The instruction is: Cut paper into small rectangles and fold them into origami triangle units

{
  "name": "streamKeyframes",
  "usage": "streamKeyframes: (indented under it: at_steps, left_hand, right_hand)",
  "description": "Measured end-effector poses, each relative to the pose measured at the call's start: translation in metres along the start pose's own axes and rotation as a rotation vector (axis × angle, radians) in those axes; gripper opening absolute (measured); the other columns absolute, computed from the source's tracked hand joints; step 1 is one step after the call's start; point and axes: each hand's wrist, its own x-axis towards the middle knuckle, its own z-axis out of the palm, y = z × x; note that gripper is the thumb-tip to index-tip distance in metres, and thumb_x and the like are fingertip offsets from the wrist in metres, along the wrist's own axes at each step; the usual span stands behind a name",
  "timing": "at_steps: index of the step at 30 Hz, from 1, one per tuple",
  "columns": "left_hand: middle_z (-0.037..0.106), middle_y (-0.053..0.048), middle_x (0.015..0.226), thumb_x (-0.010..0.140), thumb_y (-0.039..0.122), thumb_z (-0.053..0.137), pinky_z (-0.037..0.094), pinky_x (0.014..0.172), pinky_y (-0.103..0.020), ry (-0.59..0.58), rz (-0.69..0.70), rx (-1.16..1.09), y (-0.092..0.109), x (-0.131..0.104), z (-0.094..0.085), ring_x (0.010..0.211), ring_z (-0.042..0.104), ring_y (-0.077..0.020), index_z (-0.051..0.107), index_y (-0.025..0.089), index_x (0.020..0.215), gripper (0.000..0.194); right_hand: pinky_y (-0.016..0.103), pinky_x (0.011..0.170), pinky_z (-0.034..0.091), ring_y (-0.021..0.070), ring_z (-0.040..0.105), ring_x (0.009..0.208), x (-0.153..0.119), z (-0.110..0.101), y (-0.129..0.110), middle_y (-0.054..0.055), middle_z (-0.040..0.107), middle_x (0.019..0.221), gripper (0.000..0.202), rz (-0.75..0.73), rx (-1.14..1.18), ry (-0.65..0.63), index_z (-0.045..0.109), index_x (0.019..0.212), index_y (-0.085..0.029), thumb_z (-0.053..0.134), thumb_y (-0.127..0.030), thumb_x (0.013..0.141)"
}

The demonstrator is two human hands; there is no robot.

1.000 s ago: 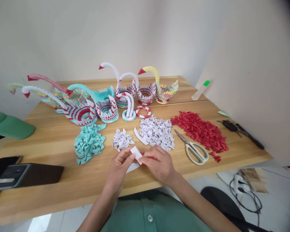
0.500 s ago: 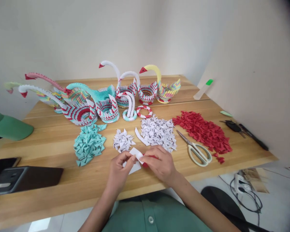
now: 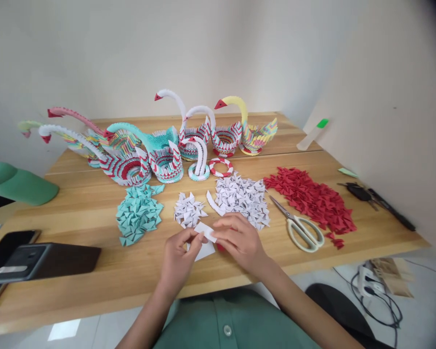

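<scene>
A small white paper piece [image 3: 205,230] is pinched between the fingertips of my left hand [image 3: 181,249] and my right hand [image 3: 241,242], near the table's front edge. Below it lies another white paper [image 3: 205,251] on the wood. Something red [image 3: 221,248] shows partly under my right fingers. Just beyond my hands are a small heap of folded white pieces [image 3: 189,210], a larger white heap [image 3: 243,199] and a curved white strip [image 3: 214,203].
Teal pieces [image 3: 138,213] lie left; scissors [image 3: 301,228] and red pieces [image 3: 312,199] lie right. Paper swans [image 3: 127,167] line the back, with a red-white ring [image 3: 221,167]. A dark box [image 3: 63,261], phone [image 3: 10,247] and green bottle [image 3: 25,184] stand or lie at left.
The view has turned slightly left, so the table items appear further right. Both hands still hold the white paper; the right fingers have shifted a little on it.
</scene>
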Motion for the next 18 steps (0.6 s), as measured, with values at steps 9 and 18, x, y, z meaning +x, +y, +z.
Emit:
streamKeyframes:
  at_steps: [9,18]
  left_hand:
    - [0.071,-0.003,0.069,0.086,0.03,0.058,0.042,0.062,-0.026,-0.001,0.15,0.139,0.004,-0.01,0.002,0.064,0.062,-0.0182,0.069,0.019,0.07,0.022]
    - [0.069,-0.002,0.064,0.085,0.03,0.058,0.04,0.058,-0.025,-0.002,0.11,0.12,0.007,-0.012,0.003,0.062,0.061,-0.0184,0.068,0.02,0.067,0.023]
  right_hand:
    - [0.028,0.069,0.05,0.0161,0.064,0.072,-0.003,-0.001,-0.016,0.002,0.07,0.076,0.011,0.618,0.376,-0.075,0.067,0.076,-0.02,0.065,-0.024,0.085]
    - [0.023,0.053,0.041,0.0111,0.051,0.056,0.0,0.001,-0.018,-0.002,0.059,0.062,0.024,0.866,0.607,-0.085,0.062,0.071,-0.018,0.069,-0.039,0.078]
